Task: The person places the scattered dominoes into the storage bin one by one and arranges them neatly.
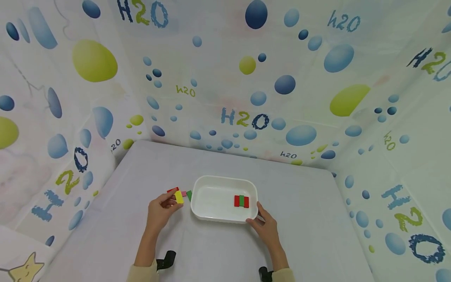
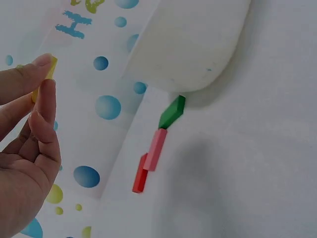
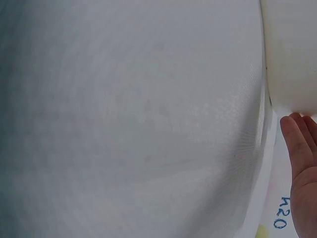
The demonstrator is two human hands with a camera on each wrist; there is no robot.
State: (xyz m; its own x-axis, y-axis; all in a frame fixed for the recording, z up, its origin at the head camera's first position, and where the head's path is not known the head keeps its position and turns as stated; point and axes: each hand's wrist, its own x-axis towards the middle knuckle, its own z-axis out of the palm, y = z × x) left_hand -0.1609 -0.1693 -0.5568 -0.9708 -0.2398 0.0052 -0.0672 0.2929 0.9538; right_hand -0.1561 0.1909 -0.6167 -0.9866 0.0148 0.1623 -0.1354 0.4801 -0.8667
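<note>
My left hand (image 1: 158, 213) pinches a yellow block (image 1: 179, 197) between thumb and fingers, raised left of the white tray (image 1: 211, 201). Below it on the table lie a red block (image 2: 140, 173), a pink block (image 2: 155, 149) and a green block (image 2: 172, 112), in a slanting row that runs up to the tray's left end. My right hand (image 1: 266, 229) holds the tray's near right corner, thumb at the front side and fingers along the right side. Inside the tray, toward its right end, a green block (image 1: 241, 201) sits between red pieces (image 1: 237, 201).
A white cloth covers the table (image 1: 310, 219). Walls of printed sheeting (image 1: 218, 62) with blue and green spots stand behind it and on both sides. Black wrist mounts (image 1: 169, 258) are on both forearms.
</note>
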